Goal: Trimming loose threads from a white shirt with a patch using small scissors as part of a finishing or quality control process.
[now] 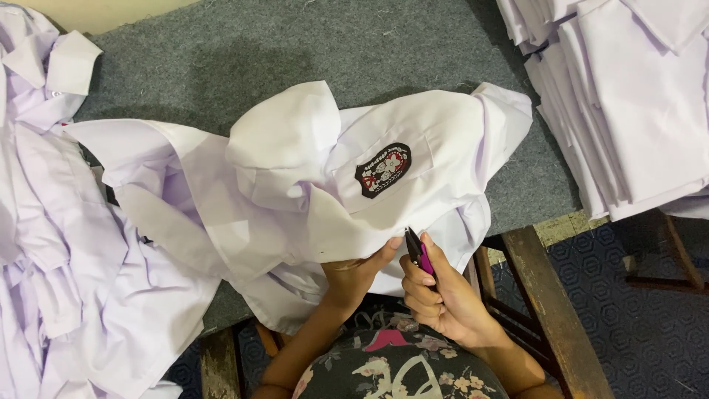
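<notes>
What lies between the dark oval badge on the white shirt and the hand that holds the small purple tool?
In the head view, only creased white shirt fabric lies between the dark oval badge and the right hand holding the small purple tool.

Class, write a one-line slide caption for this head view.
Left hand grips a white shirt with a dark badge; right hand holds small snips.

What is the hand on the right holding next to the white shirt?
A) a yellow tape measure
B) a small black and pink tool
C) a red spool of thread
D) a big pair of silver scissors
B: the right hand grips a small black and pink tool, tip pointing up at the edge of the white shirt, while the left hand pinches that shirt's fabric just beside it.
</notes>
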